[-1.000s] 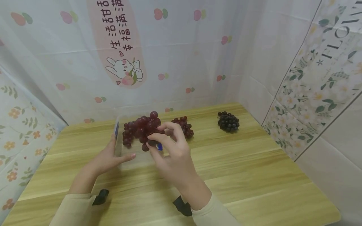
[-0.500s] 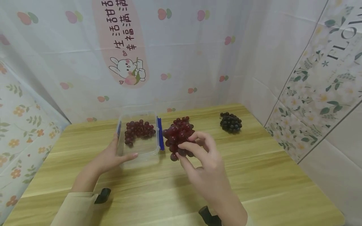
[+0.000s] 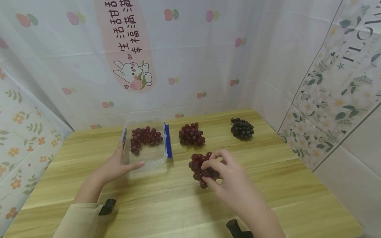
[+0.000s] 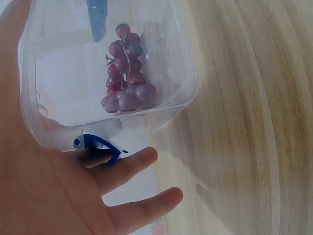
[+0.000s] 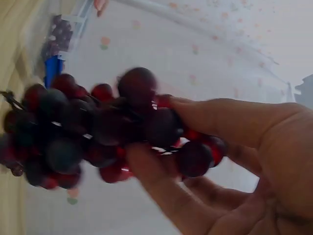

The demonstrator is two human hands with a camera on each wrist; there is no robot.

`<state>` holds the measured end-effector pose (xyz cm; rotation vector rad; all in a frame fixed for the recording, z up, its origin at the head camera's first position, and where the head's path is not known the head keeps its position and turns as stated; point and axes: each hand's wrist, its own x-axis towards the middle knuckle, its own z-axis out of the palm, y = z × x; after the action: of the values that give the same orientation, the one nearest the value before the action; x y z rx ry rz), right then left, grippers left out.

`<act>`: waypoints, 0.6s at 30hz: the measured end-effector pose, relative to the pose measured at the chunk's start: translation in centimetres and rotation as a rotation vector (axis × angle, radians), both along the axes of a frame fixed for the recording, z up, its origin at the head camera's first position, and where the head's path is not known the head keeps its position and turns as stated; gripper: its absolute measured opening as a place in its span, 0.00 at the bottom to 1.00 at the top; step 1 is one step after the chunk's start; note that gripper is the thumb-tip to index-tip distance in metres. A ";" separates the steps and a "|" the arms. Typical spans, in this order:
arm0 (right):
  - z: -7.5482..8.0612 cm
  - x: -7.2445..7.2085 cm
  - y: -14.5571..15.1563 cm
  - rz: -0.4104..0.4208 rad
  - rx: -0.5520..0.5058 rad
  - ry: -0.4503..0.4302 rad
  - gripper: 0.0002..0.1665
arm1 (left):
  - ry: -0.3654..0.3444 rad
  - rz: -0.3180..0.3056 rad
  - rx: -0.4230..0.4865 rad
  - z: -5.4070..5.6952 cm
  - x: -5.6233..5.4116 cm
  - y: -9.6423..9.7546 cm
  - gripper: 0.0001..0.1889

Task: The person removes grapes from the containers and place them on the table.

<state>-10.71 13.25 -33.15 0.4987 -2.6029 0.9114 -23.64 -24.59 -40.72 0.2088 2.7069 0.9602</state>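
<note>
Between the thumb and fingers of my right hand (image 3: 227,172) is a bunch of dark red grapes (image 3: 197,167), held in front of the container and to its right. The right wrist view shows this red grape bunch (image 5: 63,127) up close. My left hand (image 3: 111,167) rests against the left side of a clear plastic container (image 3: 146,162), its thumb stretched along the near side. In the left wrist view, straight fingers (image 4: 142,205) lie by a blue latch (image 4: 105,144) of the container. Another bunch of red grapes (image 3: 146,136) lies inside the container.
Right of the container, a red grape bunch (image 3: 191,135) lies on the wooden table (image 3: 268,185). Farther right lies a black grape bunch (image 3: 242,129). A blue latch flap (image 3: 168,141) sticks out from the container's right side. A patterned curtain (image 3: 190,66) hangs behind the table.
My right hand has carried its grape bunch from over the container to the right and nearer to me, uncovering the bunch inside. The left hand has stayed at the container.
</note>
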 end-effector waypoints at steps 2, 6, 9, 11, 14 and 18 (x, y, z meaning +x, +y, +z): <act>-0.2 -0.2 0.0 -0.018 0.056 -0.086 0.19 | 0.006 -0.002 0.002 -0.1 0.0 -0.1 0.75; -1.1 -0.9 -0.1 -0.043 0.108 -0.218 0.17 | 0.023 -0.009 0.023 -0.2 0.0 -0.1 0.75; -2.1 -1.8 -0.4 -0.059 0.125 -0.237 0.16 | 0.024 -0.008 0.022 -0.2 0.0 -0.1 0.75; -2.7 -2.4 -0.6 -0.064 0.124 -0.228 0.16 | 0.018 -0.004 0.017 -0.2 0.0 -0.1 0.75; -3.6 -3.1 -0.9 -0.063 0.116 -0.221 0.15 | 0.009 0.001 0.013 -0.3 -0.1 -0.2 0.75; -4.6 -3.9 -1.1 -0.049 0.131 -0.245 0.16 | 0.008 -0.003 0.011 -0.3 -0.1 -0.2 0.75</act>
<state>-14.66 12.13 -37.80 0.3756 -2.8964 0.8360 -23.77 -24.79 -41.06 0.2195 2.7085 0.9755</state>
